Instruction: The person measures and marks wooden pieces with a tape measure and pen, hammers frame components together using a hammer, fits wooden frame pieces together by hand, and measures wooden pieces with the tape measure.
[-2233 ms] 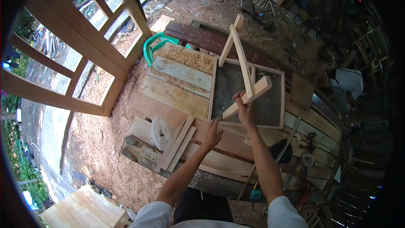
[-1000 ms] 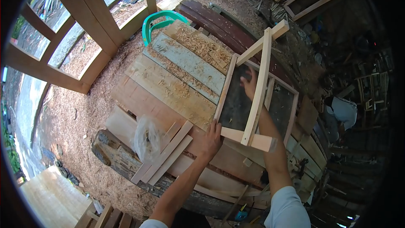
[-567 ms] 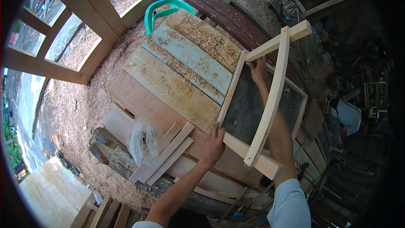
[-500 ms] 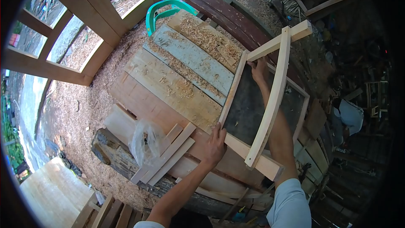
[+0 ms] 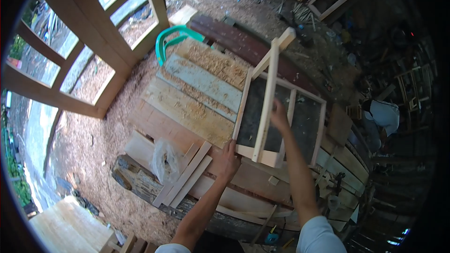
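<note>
A light wooden frame piece [image 5: 266,112], two short bars joined by a long crossbar, stands over a rectangular frame with a dark panel [image 5: 305,114] on the plank bench. My left hand [image 5: 228,161] is closed on the near left corner, where the near bar's end meets the rectangular frame. Beyond the long crossbar, my right hand [image 5: 280,116] is raised over the dark panel, its fingers partly hidden by the crossbar. What it touches, if anything, does not show.
Shavings cover the planks [image 5: 187,107]. A plastic bag [image 5: 166,161] and loose strips [image 5: 190,178] lie near the front. A green plastic chair [image 5: 161,47] is behind. A large lattice frame [image 5: 79,28] stands left. A person [image 5: 384,115] bends at right.
My right hand has left the far bar and come back toward the middle of the panel. My left hand stays at the near corner. The whole view has shifted.
</note>
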A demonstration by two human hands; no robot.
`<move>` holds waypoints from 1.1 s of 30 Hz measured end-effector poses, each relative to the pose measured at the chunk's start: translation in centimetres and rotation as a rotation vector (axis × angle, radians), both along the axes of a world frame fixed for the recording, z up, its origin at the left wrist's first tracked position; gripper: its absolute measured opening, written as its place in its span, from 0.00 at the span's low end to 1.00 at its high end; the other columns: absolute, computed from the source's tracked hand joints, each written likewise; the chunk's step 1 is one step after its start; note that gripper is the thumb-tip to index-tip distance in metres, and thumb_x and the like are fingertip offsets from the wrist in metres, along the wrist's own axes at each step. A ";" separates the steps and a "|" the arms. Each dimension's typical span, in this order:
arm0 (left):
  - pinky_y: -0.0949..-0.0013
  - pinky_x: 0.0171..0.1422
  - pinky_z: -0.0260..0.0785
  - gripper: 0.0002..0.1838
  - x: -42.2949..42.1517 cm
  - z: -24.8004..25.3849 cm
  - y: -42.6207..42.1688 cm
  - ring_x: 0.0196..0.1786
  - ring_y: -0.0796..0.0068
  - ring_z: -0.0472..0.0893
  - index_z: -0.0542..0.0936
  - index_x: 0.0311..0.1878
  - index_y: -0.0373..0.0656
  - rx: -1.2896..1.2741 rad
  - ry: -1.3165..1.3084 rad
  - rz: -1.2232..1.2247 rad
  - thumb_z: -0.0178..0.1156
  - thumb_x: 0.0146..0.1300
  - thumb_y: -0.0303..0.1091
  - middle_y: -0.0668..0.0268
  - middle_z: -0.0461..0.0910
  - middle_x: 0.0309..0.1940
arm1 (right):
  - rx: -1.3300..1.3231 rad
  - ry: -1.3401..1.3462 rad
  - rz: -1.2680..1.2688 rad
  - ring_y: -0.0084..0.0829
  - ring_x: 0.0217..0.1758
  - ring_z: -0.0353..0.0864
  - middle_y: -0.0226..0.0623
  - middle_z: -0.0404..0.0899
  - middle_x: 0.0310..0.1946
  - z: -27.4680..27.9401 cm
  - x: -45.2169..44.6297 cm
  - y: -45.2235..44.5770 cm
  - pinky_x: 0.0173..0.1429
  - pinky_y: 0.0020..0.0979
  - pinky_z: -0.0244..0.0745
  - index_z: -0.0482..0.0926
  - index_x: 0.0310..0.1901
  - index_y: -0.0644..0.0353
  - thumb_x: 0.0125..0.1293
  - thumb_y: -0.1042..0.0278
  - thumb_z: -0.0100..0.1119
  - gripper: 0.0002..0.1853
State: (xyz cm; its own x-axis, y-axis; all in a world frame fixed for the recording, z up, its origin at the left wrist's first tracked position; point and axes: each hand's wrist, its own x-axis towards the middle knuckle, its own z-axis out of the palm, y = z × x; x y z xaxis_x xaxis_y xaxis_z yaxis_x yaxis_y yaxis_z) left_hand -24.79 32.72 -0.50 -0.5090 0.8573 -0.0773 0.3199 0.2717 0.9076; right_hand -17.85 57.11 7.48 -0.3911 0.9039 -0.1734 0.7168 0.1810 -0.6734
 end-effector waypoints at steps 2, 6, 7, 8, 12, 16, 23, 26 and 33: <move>0.54 0.63 0.67 0.34 0.0 2.1 -0.4 0.62 0.44 0.69 0.65 0.63 0.36 0.020 0.101 -0.012 0.65 0.51 0.24 0.45 0.62 0.65 | -0.048 0.229 -0.014 0.26 0.40 0.82 0.37 0.79 0.47 0.5 3.8 -4.6 0.41 0.29 0.77 0.71 0.60 0.58 0.70 0.69 0.52 0.17; 0.55 0.62 0.67 0.35 -0.3 4.6 -3.2 0.62 0.45 0.69 0.65 0.63 0.37 -0.112 0.320 -0.002 0.67 0.52 0.32 0.46 0.57 0.68 | -0.352 0.450 -0.225 0.27 0.38 0.82 0.36 0.78 0.45 3.8 9.2 -13.9 0.36 0.29 0.78 0.71 0.59 0.60 0.72 0.69 0.49 0.16; 0.56 0.61 0.68 0.33 -0.6 4.6 -4.4 0.60 0.47 0.71 0.67 0.61 0.38 -0.165 0.224 -0.031 0.67 0.53 0.35 0.47 0.62 0.65 | -0.383 0.409 -0.251 0.26 0.37 0.82 0.35 0.78 0.45 4.6 10.2 -16.3 0.36 0.29 0.78 0.70 0.59 0.61 0.72 0.70 0.49 0.16; 0.57 0.60 0.69 0.31 -0.9 4.9 -6.1 0.59 0.49 0.73 0.69 0.59 0.38 -0.225 0.124 -0.062 0.67 0.53 0.38 0.47 0.67 0.62 | -0.420 0.365 -0.281 0.26 0.36 0.82 0.34 0.78 0.45 5.1 11.2 -19.0 0.36 0.29 0.79 0.69 0.59 0.62 0.72 0.70 0.49 0.16; 0.58 0.55 0.72 0.24 -0.3 6.3 -15.3 0.49 0.52 0.81 0.78 0.49 0.37 -0.389 -0.124 -0.121 0.64 0.55 0.44 0.49 0.81 0.43 | -0.700 0.203 -0.256 0.28 0.31 0.82 0.37 0.80 0.42 2.7 16.6 -29.5 0.31 0.30 0.77 0.69 0.60 0.62 0.69 0.72 0.48 0.18; 0.60 0.46 0.75 0.20 1.6 8.8 -26.1 0.39 0.58 0.84 0.80 0.44 0.36 -0.444 -0.179 -0.075 0.62 0.56 0.43 0.52 0.84 0.36 | -0.772 -0.055 -0.128 0.31 0.31 0.83 0.43 0.80 0.42 2.9 21.5 -39.2 0.33 0.33 0.79 0.67 0.63 0.61 0.65 0.77 0.47 0.23; 0.63 0.32 0.76 0.14 0.5 5.4 -44.7 0.28 0.64 0.84 0.83 0.38 0.36 -0.833 -0.437 0.056 0.60 0.51 0.34 0.56 0.83 0.29 | -0.910 0.049 -0.286 0.35 0.34 0.84 0.48 0.80 0.44 -2.1 29.1 -51.1 0.37 0.37 0.79 0.59 0.70 0.57 0.64 0.78 0.49 0.31; 0.64 0.27 0.73 0.11 -1.6 3.3 -49.7 0.26 0.66 0.83 0.83 0.33 0.37 -0.913 -0.444 0.029 0.58 0.52 0.33 0.56 0.83 0.27 | -0.722 0.004 -0.221 0.35 0.33 0.84 0.45 0.82 0.39 -4.7 30.6 -53.2 0.32 0.37 0.79 0.58 0.70 0.58 0.64 0.77 0.52 0.32; 0.66 0.33 0.73 0.20 -3.9 4.2 -55.7 0.36 0.64 0.83 0.72 0.56 0.37 -0.684 -0.579 0.035 0.54 0.64 0.36 0.55 0.82 0.43 | -0.637 -0.025 -0.493 0.31 0.28 0.82 0.41 0.81 0.34 1.0 31.0 -61.4 0.27 0.34 0.77 0.70 0.60 0.62 0.67 0.71 0.50 0.19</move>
State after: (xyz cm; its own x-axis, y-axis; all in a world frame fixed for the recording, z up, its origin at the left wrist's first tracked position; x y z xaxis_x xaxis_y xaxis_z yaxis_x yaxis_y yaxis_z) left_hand -28.71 -22.94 3.74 -0.2569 0.5145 -0.8181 -0.1561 0.8133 0.5605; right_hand 13.17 -4.26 8.45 0.0375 0.6957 -0.7174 0.6304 -0.5735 -0.5232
